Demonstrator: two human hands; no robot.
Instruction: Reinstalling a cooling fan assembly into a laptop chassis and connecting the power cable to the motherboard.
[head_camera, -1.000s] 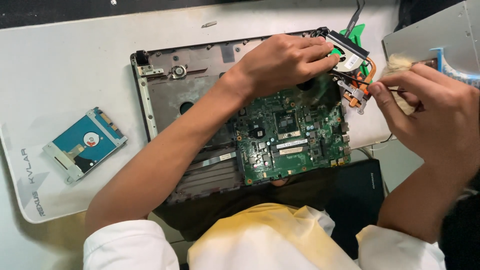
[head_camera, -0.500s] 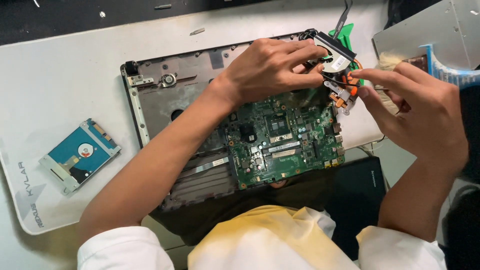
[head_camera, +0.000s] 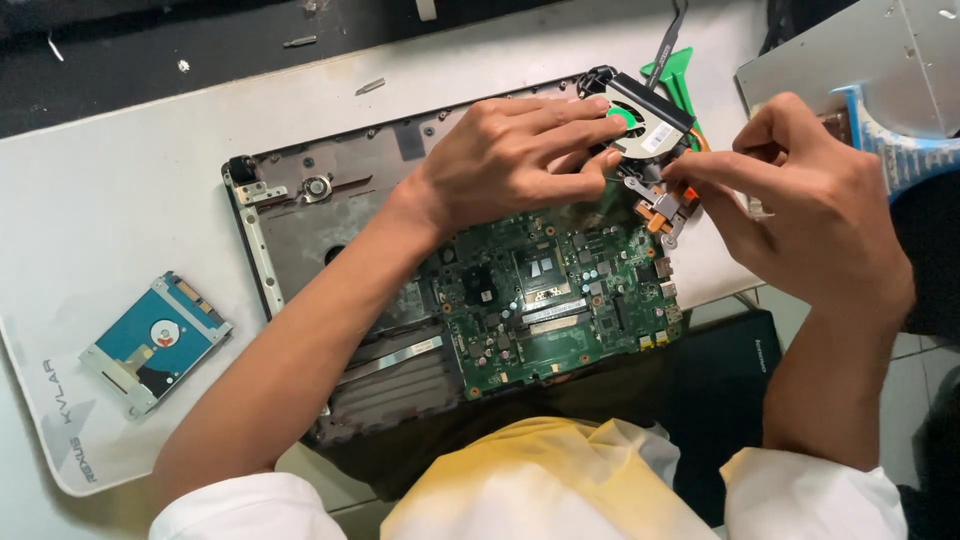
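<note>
1. The person leans over an opened laptop shell that lies on a white mat.
2. A green circuit board sits in the right part of the shell, close to the person's body.
3. The left hand reaches across the board. Its fingers are curled down and press on a small round fan at the far right corner of the shell.
4. The fingertips touch the fan's near edge, so the hand holds it in place.
5. The right hand comes in from the right side. Its thumb and first finger are pinched shut on a little metal piece with orange bits, just below the fan.
6. The two hands are very near each other, almost touching at the fingertips.
7. A green plastic tool lies just behind the fan, on the mat.
8. A small hard drive with a blue top lies on the mat, well apart to the left.
9. A grey metal box sits at the far right, behind the right hand.
</note>
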